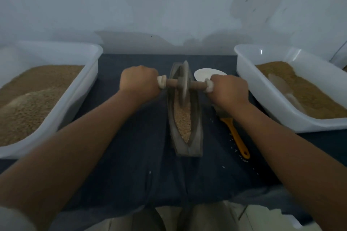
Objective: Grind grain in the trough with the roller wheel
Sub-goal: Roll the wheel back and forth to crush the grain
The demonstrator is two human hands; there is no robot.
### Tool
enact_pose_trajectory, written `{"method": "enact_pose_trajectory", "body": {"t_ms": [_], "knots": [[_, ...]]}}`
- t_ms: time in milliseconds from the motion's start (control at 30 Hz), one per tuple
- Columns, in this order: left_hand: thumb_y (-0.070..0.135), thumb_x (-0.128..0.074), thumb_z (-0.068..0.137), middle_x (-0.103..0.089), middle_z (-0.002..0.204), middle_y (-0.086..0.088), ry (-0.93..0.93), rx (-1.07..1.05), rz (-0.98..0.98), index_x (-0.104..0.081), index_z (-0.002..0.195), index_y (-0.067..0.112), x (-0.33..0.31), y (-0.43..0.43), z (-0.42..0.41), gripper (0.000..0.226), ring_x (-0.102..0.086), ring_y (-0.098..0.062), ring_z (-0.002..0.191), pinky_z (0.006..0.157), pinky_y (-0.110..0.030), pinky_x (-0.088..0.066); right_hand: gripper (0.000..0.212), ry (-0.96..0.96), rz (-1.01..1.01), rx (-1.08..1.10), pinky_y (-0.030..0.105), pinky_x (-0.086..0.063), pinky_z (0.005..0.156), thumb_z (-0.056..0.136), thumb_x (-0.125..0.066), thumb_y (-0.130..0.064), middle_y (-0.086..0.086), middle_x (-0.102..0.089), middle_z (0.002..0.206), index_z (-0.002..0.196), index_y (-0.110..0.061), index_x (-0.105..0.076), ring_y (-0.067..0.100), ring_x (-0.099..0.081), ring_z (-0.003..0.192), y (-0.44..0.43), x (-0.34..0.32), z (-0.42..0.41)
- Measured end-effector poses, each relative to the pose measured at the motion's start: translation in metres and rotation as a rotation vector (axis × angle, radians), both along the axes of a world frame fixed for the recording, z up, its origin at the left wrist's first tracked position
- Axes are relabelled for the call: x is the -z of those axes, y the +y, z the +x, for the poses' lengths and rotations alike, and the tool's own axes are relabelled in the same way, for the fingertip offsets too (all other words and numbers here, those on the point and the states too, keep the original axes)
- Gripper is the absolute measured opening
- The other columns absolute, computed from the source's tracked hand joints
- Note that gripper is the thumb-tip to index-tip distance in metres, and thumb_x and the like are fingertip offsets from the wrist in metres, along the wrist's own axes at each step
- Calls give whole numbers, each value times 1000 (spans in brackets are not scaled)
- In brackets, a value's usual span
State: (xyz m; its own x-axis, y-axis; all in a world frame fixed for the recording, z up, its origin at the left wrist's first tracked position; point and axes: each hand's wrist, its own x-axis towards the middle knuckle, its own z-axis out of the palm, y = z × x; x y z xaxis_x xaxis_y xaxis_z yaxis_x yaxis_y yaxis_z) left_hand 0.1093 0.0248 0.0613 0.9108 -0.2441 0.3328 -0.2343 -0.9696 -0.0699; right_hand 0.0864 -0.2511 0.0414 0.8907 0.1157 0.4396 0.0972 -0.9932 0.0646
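A narrow boat-shaped stone trough (195, 114) lies lengthwise on the dark cloth in the middle. Pale crushed grain (183, 118) fills its groove. The roller wheel (185, 80) stands upright in the far half of the trough, on a wooden axle (197, 86) that crosses it. My left hand (139, 82) grips the cloth-wrapped left end of the axle. My right hand (228, 90) grips the wrapped right end. Both fists are curled tight around the handle ends.
A white tub (75, 88) of brown grain stands at the left; another white tub (266, 99) with grain at the right. A white dish (202, 74) lies behind my right hand. A brush with an orange handle (236, 137) lies right of the trough, loose grains around it.
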Motion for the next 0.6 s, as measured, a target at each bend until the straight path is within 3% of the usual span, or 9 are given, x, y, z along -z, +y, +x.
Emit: {"method": "enact_pose_trajectory", "body": {"t_ms": [100, 200, 300, 367, 467, 533, 600], "knots": [[43, -70, 81, -34, 56, 11, -116, 78, 35, -33, 64, 25, 16, 14, -54, 44, -43, -23, 49, 51, -25, -29, 42, -91, -14, -10, 27, -40, 44, 99, -40, -56, -13, -41, 53, 65, -30, -42, 7, -42, 45, -8, 13, -53], [40, -83, 73, -29, 51, 11, -234, 178, 1, -32, 63, 27, 29, 31, -92, 53, -28, -18, 39, 53, -19, -13, 39, -128, 56, -128, 27, -38, 41, 91, -45, -58, -16, -38, 53, 64, -31, -44, 10, -42, 44, -16, 19, -94], [40, -81, 78, -36, 51, 9, -200, 133, -29, -35, 63, 26, 37, 29, -85, 51, -34, -20, 39, 51, -21, -21, 39, -116, 22, -120, 23, -29, 42, 93, -44, -60, -16, -37, 51, 64, -33, -40, 5, -38, 43, -14, 17, -82], [45, -73, 84, -42, 56, 7, -175, 67, -26, -36, 64, 26, 29, 19, -53, 46, -49, -25, 46, 52, -25, -31, 40, -122, -14, -75, 23, -26, 45, 97, -39, -57, -13, -39, 52, 65, -32, -37, 5, -38, 44, -8, 12, -47], [48, -61, 86, -61, 72, 0, -38, -20, -49, -40, 66, 24, 4, 1, -1, 38, -65, -31, 68, 62, -32, -43, 37, -34, 9, -28, 31, -42, 53, 98, -49, -48, -10, -44, 59, 67, -29, -43, 19, -55, 57, 0, -2, 6], [49, -61, 86, -56, 72, 1, 11, -37, -38, -42, 66, 25, -8, -7, 7, 36, -65, -31, 73, 64, -33, -45, 38, 38, 31, -18, 34, -47, 58, 95, -58, -48, -11, -43, 61, 65, -29, -42, 22, -59, 64, 2, -11, 18], [45, -62, 87, -53, 69, 3, 24, -40, -9, -42, 66, 24, -6, -7, -8, 35, -60, -28, 68, 63, -32, -45, 34, 83, -15, 2, 34, -47, 59, 96, -51, -53, -11, -48, 65, 71, -30, -44, 19, -55, 64, 1, -9, 6]]}}
